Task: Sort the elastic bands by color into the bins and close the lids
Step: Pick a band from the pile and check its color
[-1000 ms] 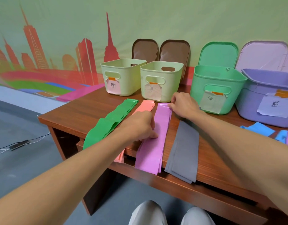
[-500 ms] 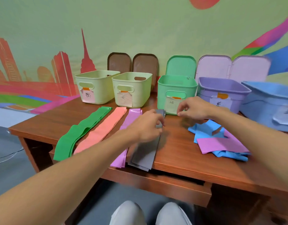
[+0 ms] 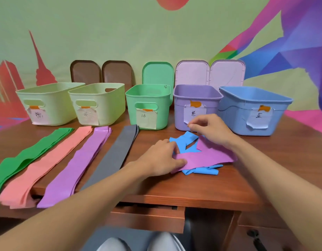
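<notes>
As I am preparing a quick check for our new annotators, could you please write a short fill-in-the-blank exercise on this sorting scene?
1. The bin farthest to the right is ___ in colour.
2. The loose band that the left hand holds by its end is ___.
3. The two lids leaning behind the pale yellow bins are ___.
4. The stack of bands nearest the table's left edge is ___.

Missing words: blue; purple; brown; green.
</notes>
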The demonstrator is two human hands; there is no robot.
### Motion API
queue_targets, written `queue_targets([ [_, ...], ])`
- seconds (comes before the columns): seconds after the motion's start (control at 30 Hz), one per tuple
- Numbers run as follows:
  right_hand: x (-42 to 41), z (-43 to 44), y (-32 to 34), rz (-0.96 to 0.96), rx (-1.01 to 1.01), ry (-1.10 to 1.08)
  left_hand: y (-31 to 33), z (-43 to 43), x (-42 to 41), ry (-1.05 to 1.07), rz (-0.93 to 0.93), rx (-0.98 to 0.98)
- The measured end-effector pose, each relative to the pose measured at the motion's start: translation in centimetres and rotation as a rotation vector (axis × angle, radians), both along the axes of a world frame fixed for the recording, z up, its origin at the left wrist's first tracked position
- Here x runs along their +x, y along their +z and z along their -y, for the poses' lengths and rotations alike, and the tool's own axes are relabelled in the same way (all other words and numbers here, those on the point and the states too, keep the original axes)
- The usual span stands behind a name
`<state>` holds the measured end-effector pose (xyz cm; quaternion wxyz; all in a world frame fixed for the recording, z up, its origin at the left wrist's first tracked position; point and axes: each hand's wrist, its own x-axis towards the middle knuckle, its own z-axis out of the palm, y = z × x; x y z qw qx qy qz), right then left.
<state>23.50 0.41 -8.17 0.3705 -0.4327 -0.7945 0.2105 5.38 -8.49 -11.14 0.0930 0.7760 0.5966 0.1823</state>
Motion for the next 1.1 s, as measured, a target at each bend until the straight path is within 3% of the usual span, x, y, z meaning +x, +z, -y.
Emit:
queue_targets([
  [0.13,-0.2,-0.3,-2.1,-0.136,0.021,0.008,0.8,0.0,-0.1,-0.019,0.143,0.044],
  [0.27,-0.3,-0.1,-2.2,-0.102,0.037,0.107,0.8,-0.3,-0.6,0.023,0.264,0.085],
  [0.47,-0.4,1.2,-1.5,-0.004,-0.001,0.274,1.8,-1.1,-1.1,0.116,0.821,0.037],
  [0.53,-0.6,1.6,-1.5,0.037,-0.03,0.299,2.5,-1.3,-1.0,0.121,0.93,0.038],
  [0.67,-0.8,1.6,-0.8,-0.057,-0.028,0.273,3.7,-1.6,-0.7,0.157,1.031,0.081],
  [0.9,-1.6,2.2,4.9,-0.183,0.041,0.166,5.4,-2.2,-0.3,0.274,1.423,0.138],
  [0.97,-1.9,2.4,6.6,-0.286,0.054,0.148,5.4,-2.0,-0.1,0.233,1.439,0.097],
  [1.1,-2.8,2.8,9.6,-0.461,0.084,0.146,5.4,-1.5,1.4,0.051,1.298,-0.076],
])
